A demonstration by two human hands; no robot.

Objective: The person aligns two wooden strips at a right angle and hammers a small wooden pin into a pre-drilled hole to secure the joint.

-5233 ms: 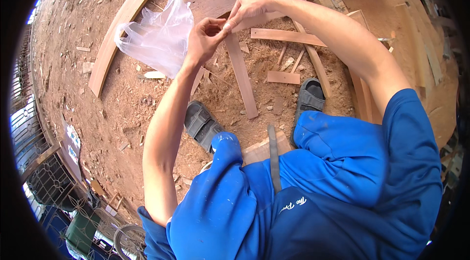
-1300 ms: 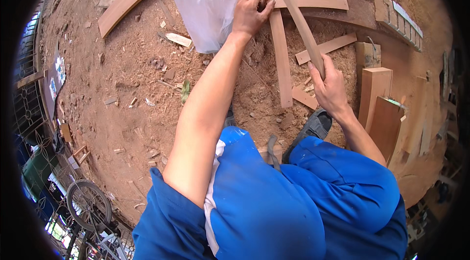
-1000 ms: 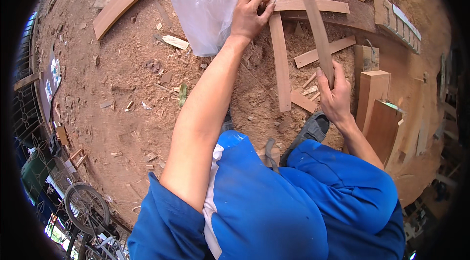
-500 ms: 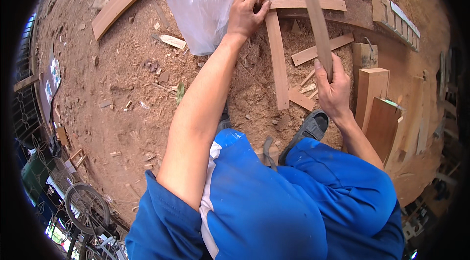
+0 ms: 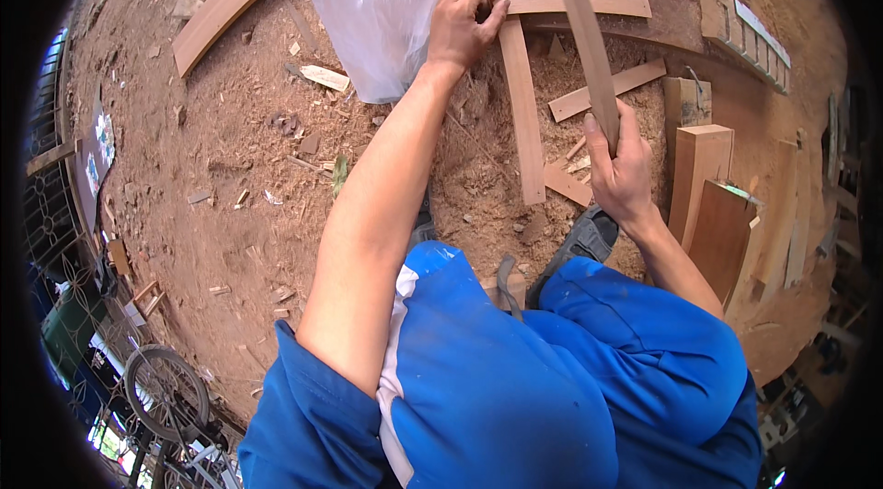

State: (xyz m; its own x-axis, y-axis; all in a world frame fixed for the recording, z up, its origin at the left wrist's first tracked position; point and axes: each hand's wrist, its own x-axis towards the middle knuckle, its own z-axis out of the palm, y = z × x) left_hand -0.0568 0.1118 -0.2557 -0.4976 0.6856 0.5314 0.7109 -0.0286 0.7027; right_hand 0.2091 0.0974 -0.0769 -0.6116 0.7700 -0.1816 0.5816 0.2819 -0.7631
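My right hand (image 5: 627, 167) is wrapped round the wooden handle of a hammer (image 5: 587, 38). Its dark head reaches the top edge of the view, above the wood. My left hand (image 5: 463, 26) is closed in a pinch at the left end of a short wooden strip (image 5: 593, 3); what its fingertips hold is too small to make out. That strip lies across a long dark plank (image 5: 676, 18). A second wooden strip (image 5: 522, 112) runs from under this end toward me, forming a corner. Beside my left hand stands a white plastic bag (image 5: 372, 29), its contents hidden.
A curved board (image 5: 241, 0) lies at the far left. Loose offcuts, among them a small strip (image 5: 607, 91), rest on sawdust-covered ground. Upright wood blocks (image 5: 701, 172) stand right of my right hand. A bicycle wheel (image 5: 166, 392) shows at lower left.
The hammer has shifted slightly left, its head a little nearer the top edge, and my right hand has moved slightly left with it. My left hand stays at the strip's end.
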